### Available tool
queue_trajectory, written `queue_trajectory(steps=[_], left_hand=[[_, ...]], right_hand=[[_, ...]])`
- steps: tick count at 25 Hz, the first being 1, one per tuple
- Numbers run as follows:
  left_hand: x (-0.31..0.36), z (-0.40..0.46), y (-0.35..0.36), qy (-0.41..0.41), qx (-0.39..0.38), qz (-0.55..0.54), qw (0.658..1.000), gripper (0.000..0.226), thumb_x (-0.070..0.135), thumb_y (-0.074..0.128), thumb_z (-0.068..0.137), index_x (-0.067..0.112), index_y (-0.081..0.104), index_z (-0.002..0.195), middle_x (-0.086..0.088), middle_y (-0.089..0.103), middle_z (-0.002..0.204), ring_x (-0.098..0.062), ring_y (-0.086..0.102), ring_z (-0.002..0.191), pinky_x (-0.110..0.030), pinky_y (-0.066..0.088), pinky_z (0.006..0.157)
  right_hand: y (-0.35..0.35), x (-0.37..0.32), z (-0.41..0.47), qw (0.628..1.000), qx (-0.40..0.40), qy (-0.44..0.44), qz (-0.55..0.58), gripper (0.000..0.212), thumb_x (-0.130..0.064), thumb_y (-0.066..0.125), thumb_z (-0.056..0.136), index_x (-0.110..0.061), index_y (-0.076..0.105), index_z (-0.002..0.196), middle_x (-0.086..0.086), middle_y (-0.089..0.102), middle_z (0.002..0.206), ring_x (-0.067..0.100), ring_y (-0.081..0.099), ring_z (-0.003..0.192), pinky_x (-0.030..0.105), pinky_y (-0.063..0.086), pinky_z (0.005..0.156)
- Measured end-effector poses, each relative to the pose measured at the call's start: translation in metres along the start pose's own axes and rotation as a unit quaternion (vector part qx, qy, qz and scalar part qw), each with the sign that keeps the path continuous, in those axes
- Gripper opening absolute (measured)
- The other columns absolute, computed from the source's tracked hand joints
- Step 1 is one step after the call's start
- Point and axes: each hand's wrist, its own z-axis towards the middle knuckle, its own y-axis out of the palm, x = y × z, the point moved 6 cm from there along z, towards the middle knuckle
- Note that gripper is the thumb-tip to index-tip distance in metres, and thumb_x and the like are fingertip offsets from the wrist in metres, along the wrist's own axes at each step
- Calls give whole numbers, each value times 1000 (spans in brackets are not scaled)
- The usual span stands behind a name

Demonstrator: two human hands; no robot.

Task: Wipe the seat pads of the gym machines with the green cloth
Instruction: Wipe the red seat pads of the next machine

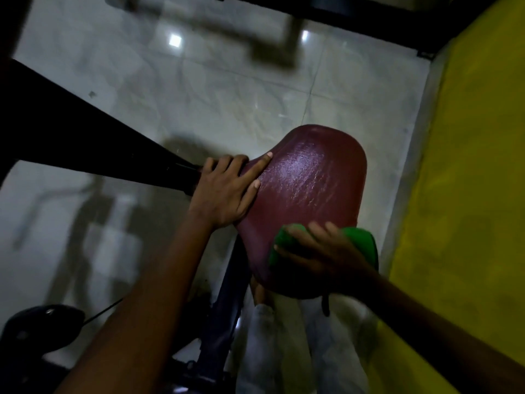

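— On the near end of the maroon seat pad (306,189), right hand (321,251) spread flat over the green cloth (360,240), pressing it down against the vinyl. Fingers nearly straight, pointing up and to the left across the pad.

— And the left hand (224,191)?

— Laid open on the pad's left edge, fingers extended, two fingertips (257,184) touching the maroon surface, the rest lapping toward the black frame bar (93,137) that runs in from the left. Seems to be steadying the seat; gripping nothing.

— Which way to go with the cloth?

— Away from the body. Long axis of the pad running from the cloth's end up toward the rounded far end, tilted slightly right. Whole shiny upper stretch lying beyond the cloth, so probably a forward stroke along that axis, right hand plainly the nearer one for it.

— Anything in the way?

— Not much. Left hand sitting well apart from the cloth, off to the side. Yellow wall (468,194) close on the right, pale tiled floor (199,89) below. Forearm reaching in low from the lower right, wrist bent slightly down.
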Motion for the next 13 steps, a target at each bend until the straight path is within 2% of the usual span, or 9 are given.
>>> queue_trajectory(steps=[1, 3, 5, 6, 7, 9, 11, 12, 13], left_hand=[[0, 0, 1, -1, -2, -3, 1000, 51, 40, 28, 97, 27, 34, 147, -9, 58, 114, -30, 51, 94, -40, 32, 77], [-1, -2, 2, -10, -3, -3, 1000, 51, 40, 28, 98, 28, 33, 147, -9, 58, 115, -29, 51, 95, -40, 32, 78], [-2, -2, 2, -10, -4, -12, 1000, 51, 41, 27, 98, 28, 34, 147, -9, 58, 116, -29, 51, 95, -40, 31, 78], [-2, -2, 2, -5, -9, -24, 1000, 51, 41, 26, 98, 28, 34, 147, -9, 58, 117, -29, 52, 97, -39, 31, 78], [-4, -2, 1, 2, -16, -40, 999, 51, 42, 26, 99, 28, 34, 147, -8, 58, 120, -29, 52, 99, -39, 31, 78], [-9, -3, 1, 18, -29, -74, 997, 52, 43, 24, 99, 28, 33, 147, -9, 56, 127, -28, 52, 106, -38, 32, 81], [-15, -4, 1, 37, -35, -89, 995, 52, 43, 23, 99, 29, 31, 148, -8, 52, 135, -28, 52, 113, -38, 33, 84], [-18, -5, 1, 44, -36, -92, 994, 51, 43, 23, 99, 29, 31, 148, -8, 51, 138, -28, 51, 115, -38, 33, 86], [-19, -6, 0, 49, -35, -99, 993, 51, 42, 23, 99, 28, 31, 148, -9, 49, 140, -29, 51, 116, -38, 34, 88]], right_hand=[[1, 13, 6, 1000, 0, -9, -27, 26, -28, 44, 93, -26, 51, 118, 16, 50, 120, 27, 52, 81, 32, 36, 62], [-3, 55, 25, 993, -3, 119, -15, 43, -35, 64, 75, -25, 55, 116, 17, 53, 119, 31, 54, 83, 33, 42, 61], [-5, 73, 31, 958, 1, 286, 10, 53, -42, 62, 65, -24, 61, 115, 17, 54, 120, 34, 51, 88, 37, 45, 66], [-4, 60, 31, 952, 7, 305, 0, 56, -44, 58, 64, -23, 62, 115, 17, 54, 120, 32, 48, 89, 36, 44, 66], [-1, 38, 31, 959, 10, 282, -8, 57, -46, 58, 64, -22, 63, 115, 17, 52, 120, 30, 45, 88, 35, 42, 65], [7, -9, 30, 990, -5, 141, 0, 45, -47, 57, 75, -22, 63, 112, 17, 53, 118, 27, 44, 82, 32, 37, 61], [9, -25, 30, 999, -40, 4, 4, 29, -40, 49, 87, -23, 65, 106, 16, 60, 115, 26, 50, 79, 32, 36, 61], [9, -18, 34, 999, -48, -11, -4, 29, -37, 48, 87, -24, 66, 105, 16, 61, 116, 27, 50, 83, 32, 37, 62], [7, -4, 42, 998, -48, 25, -13, 32, -37, 53, 81, -24, 66, 107, 17, 60, 117, 29, 49, 87, 33, 40, 63]])
